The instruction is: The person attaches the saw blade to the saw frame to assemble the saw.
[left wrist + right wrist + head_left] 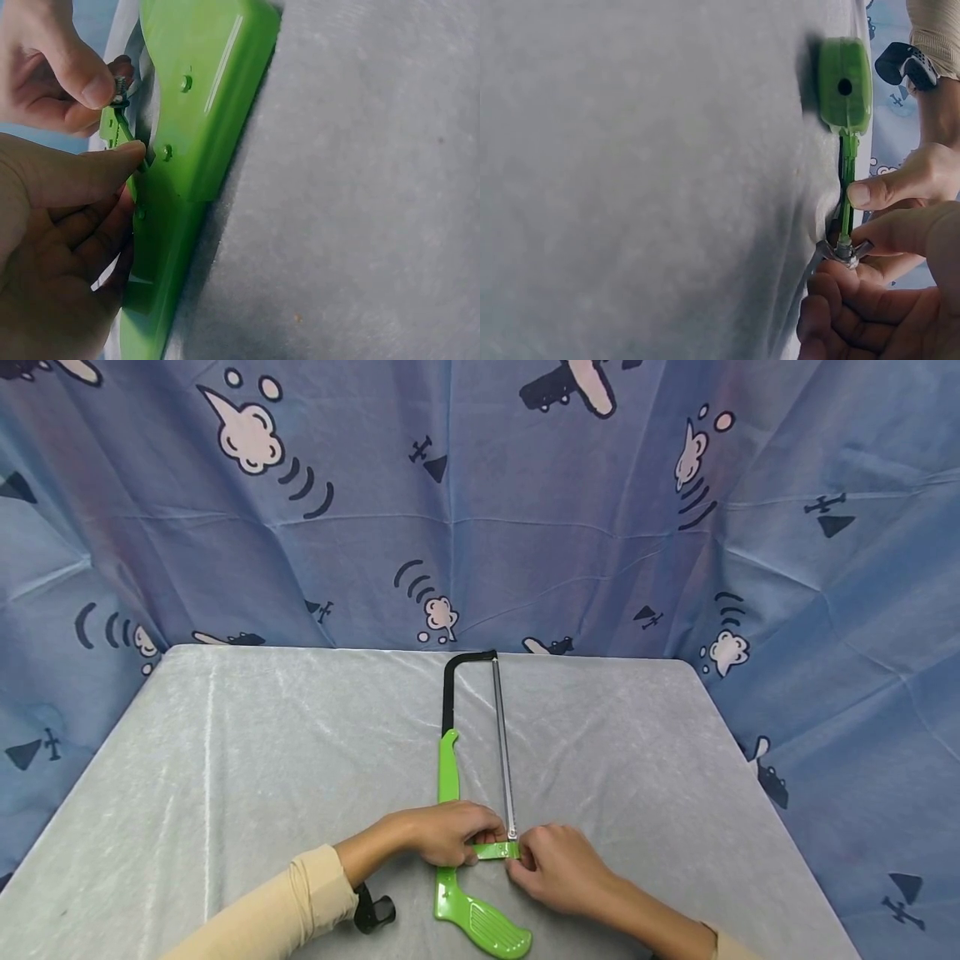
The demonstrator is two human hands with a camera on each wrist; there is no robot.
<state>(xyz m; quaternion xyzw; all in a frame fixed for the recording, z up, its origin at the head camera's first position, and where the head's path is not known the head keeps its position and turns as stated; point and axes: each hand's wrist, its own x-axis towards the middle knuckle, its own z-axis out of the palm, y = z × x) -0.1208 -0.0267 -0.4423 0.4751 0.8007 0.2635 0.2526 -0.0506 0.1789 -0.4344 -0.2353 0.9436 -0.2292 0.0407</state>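
Observation:
A hacksaw (pixel 447 768) with a green handle (pixel 491 931) and a black bow lies on the table, its far end pointing away from me. The blade (pixel 503 743) runs along its right side, down to a short green arm (pixel 492 851). My left hand (pixel 450 831) pinches that arm between thumb and fingers. At the arm's outer end, my right hand (pixel 562 870) has its thumb and fingers on a metal wing nut (pixel 845 255). Seen from the left wrist, a threaded screw end (pixel 120 88) shows by the right thumb. Fingers partly hide the nut.
A pale grey cloth (pixel 262 760) covers the table. Behind it and at both sides hangs a blue patterned curtain (pixel 360 568). A black wrist strap with a camera mount (pixel 373 910) sits at the left wrist, beside the saw handle.

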